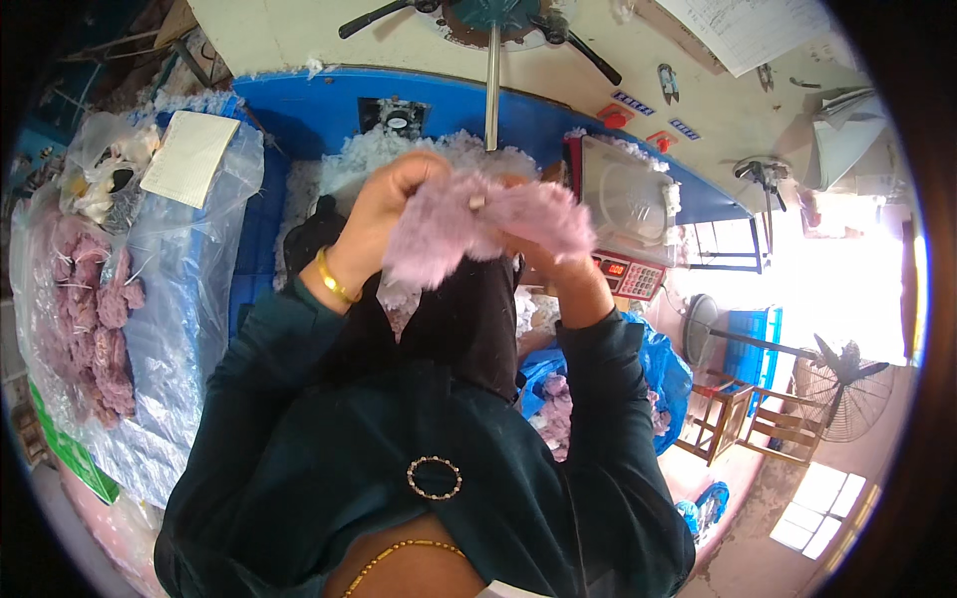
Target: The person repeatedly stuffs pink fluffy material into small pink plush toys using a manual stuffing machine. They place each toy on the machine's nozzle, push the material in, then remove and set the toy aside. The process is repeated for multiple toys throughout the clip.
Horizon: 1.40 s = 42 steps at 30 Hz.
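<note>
A fluffy lilac-pink plush piece [434, 234] is stretched between my two hands, just below the tip of a metal tube [492, 90]. My left hand [384, 204] grips its left part, with fingers bent round the fur. Behind its right part is my right hand [548, 261], closed on it, its fingers mostly hidden by the plush. A small pale tab [477, 202] shows at the middle of the piece. White fibre stuffing [399, 149] lies in the blue trough beyond my hands.
To the left, a clear plastic sheet [179, 329] bears several purple plush pieces [95, 329] and a notebook [189, 157]. On the right stand a red scale [628, 274] and a blue bag [668, 369] of pink plush. Red buttons [615, 117] sit on the machine top.
</note>
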Available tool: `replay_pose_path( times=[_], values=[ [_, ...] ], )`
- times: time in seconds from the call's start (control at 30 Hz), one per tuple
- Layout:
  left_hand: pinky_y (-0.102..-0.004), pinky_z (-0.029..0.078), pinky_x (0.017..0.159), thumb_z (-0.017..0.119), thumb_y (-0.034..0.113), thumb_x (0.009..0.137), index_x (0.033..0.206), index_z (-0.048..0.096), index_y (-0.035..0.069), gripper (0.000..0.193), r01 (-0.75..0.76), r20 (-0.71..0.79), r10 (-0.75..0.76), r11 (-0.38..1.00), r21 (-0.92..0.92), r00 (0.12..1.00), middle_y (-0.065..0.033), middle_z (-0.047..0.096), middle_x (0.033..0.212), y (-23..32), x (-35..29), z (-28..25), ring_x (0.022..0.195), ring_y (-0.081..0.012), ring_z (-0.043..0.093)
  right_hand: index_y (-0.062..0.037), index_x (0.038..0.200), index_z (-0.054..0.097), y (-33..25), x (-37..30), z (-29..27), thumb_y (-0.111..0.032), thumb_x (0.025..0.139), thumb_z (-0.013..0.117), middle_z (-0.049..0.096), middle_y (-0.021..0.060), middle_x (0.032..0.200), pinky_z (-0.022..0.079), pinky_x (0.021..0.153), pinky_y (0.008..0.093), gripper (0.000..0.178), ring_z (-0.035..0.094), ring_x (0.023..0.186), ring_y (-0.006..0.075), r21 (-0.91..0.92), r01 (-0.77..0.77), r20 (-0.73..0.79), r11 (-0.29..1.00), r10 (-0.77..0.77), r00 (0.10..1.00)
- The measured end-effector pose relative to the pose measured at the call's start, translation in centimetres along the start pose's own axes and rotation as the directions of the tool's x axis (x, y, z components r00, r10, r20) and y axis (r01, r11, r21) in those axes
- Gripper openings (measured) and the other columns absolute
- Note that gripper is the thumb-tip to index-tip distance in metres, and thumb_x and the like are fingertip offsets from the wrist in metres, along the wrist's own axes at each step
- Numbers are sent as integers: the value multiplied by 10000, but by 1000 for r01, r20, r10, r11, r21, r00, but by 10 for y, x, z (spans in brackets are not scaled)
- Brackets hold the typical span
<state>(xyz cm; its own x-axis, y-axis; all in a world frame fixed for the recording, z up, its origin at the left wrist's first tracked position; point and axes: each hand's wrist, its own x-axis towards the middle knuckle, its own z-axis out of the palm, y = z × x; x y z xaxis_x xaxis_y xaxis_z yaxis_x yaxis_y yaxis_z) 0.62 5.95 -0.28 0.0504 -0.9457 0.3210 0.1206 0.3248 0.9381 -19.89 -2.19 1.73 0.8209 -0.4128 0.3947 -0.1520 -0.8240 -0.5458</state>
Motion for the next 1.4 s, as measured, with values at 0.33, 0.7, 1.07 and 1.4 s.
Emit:
replay_pose_path(
  times=[0.33, 0.7, 1.07, 1.4],
  values=[
    [-236, 460, 741, 590, 56, 865, 993, 631, 27, 138, 10, -66, -49, 865, -502, 997, -42, 581, 958, -45, 72, -11, 872, -113, 564, -11, 947, 576, 11, 52, 3, -97, 702, 723, 614, 99, 777, 471, 662, 293, 298, 595, 720, 167, 331, -389, -304, 860, 487, 819],
    [-261, 442, 827, 522, 409, 947, 1133, 598, -12, 466, 362, -5, -369, 914, -186, 929, -42, 619, 1034, -21, 92, -22, 888, -106, 561, -2, 791, 654, 52, 138, -8, -346, 855, 561, 633, 231, 711, 513, 623, 459, 362, 622, 687, 423, -335, -553, -566, 763, 306, 765],
    [-299, 481, 812, 596, 287, 922, 1175, 523, 3, 387, 154, 54, -159, 984, 88, 986, -63, 617, 1022, -37, 43, -27, 922, -152, 596, -39, 966, 556, 50, 65, 20, -29, 810, 565, 578, 118, 902, 466, 706, 329, 157, 572, 833, 272, 301, -172, -565, 938, 321, 761],
    [-434, 470, 669, 695, 155, 738, 896, 497, -9, 302, -140, 20, 256, 460, 877, 967, -187, 591, 860, -9, 42, 22, 808, -395, 575, -14, 785, 605, 26, 91, 26, -189, 762, 657, 622, 113, 742, 480, 711, 369, 184, 619, 747, 284, 349, -267, -683, 898, 439, 583]
  ],
)
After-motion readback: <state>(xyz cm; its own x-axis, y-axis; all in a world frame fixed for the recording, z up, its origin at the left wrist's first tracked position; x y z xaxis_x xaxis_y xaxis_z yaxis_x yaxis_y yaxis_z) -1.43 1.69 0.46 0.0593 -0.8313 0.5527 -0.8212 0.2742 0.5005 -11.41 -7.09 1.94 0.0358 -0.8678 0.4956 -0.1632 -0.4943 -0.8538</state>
